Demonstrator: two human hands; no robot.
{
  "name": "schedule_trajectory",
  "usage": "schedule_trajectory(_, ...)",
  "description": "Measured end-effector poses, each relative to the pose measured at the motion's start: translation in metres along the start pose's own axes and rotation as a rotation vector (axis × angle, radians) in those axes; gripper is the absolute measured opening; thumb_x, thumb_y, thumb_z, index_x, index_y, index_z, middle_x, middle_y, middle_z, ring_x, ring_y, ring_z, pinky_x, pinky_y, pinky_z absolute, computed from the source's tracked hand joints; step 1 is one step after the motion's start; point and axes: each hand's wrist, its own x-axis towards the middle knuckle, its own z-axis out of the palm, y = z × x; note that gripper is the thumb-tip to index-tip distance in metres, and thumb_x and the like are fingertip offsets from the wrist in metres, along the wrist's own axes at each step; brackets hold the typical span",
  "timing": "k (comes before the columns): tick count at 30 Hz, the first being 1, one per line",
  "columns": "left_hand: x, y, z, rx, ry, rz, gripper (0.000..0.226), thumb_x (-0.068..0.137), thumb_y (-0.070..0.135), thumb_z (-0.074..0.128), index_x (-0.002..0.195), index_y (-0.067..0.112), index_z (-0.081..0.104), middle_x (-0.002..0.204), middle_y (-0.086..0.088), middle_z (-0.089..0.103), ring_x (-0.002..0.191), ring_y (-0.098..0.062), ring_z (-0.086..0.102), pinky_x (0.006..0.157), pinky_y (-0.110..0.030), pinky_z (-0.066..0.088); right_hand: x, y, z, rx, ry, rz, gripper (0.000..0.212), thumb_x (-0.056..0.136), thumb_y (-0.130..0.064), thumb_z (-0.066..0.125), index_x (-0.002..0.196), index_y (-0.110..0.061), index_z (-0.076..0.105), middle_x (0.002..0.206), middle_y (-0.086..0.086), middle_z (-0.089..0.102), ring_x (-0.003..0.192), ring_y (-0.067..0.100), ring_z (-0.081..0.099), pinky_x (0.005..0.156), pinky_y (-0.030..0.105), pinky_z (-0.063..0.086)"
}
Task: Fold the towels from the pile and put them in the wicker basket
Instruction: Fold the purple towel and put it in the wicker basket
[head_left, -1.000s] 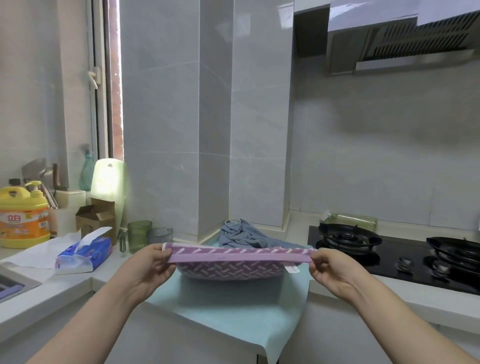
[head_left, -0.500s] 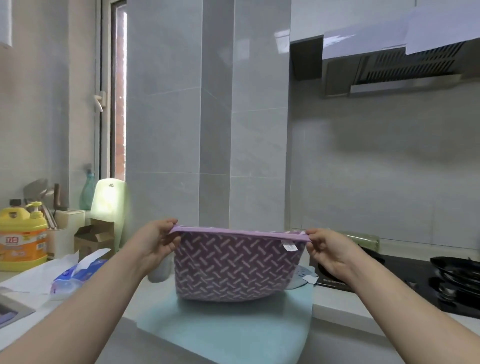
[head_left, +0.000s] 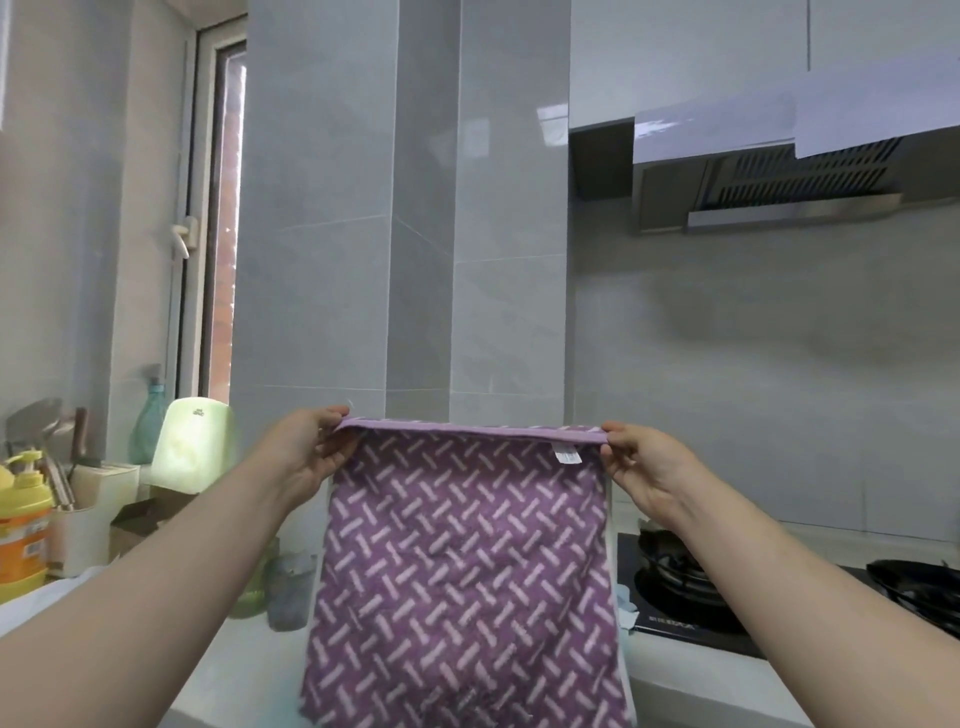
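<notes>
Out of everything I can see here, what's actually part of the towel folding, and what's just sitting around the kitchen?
Part of the job:
purple patterned towel, hanging from its top corners
left hand and right hand, each pinching a corner

Just lying about:
yellow pump bottle
grey cup
gas stove
range hood

Nothing reads clearly: print on the white tag (head_left: 567, 457) of the towel (head_left: 467, 571), on the hob (head_left: 675, 621) and on the yellow bottle (head_left: 21, 525) is blurred.
</notes>
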Motion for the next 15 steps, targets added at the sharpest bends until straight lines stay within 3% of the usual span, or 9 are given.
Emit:
schedule_trajectory(5, 0.020, -0.001, 0.003, 0.070, 0.002, 0.030, 0.022, 0.098, -0.001, 0.040, 0.114, 0.001, 0.056, 0.095, -0.013, 0.057, 0.084, -0.021, 0.059, 0.077, -0.035, 0.053, 0.016, 0.002, 0.003, -0.022, -0.021, -0.018, 0.019, 0.093, 0.011, 0.044, 0.098, 0.001, 0.060, 0.095, 0.015, 0.058, 0.075, 0.016, 0.055, 0.050, 0.013, 0.052)
schedule_trajectory(9, 0.022, -0.006, 0.000, 0.066, 0.003, 0.046, 0.026, 0.094, -0.008, 0.037, 0.114, -0.002, 0.054, 0.096, -0.015, 0.055, 0.084, -0.024, 0.059, 0.072, -0.036, 0.053, 0.018, 0.005, 0.002, 0.002, -0.029, -0.035, 0.021, 0.093, 0.011, 0.043, 0.095, -0.001, 0.060, 0.095, 0.014, 0.058, 0.075, 0.015, 0.054, 0.049, 0.013, 0.050)
schedule_trajectory(15, -0.011, -0.038, -0.035, 0.062, 0.031, -0.073, 0.021, 0.094, -0.008, 0.040, 0.105, -0.003, 0.056, 0.097, -0.019, 0.056, 0.089, -0.029, 0.059, 0.085, -0.041, 0.054, -0.006, 0.032, -0.023, -0.031, -0.008, 0.096, 0.019, 0.092, 0.009, 0.042, 0.096, 0.002, 0.059, 0.095, 0.016, 0.056, 0.073, 0.016, 0.051, 0.045, 0.014, 0.048)
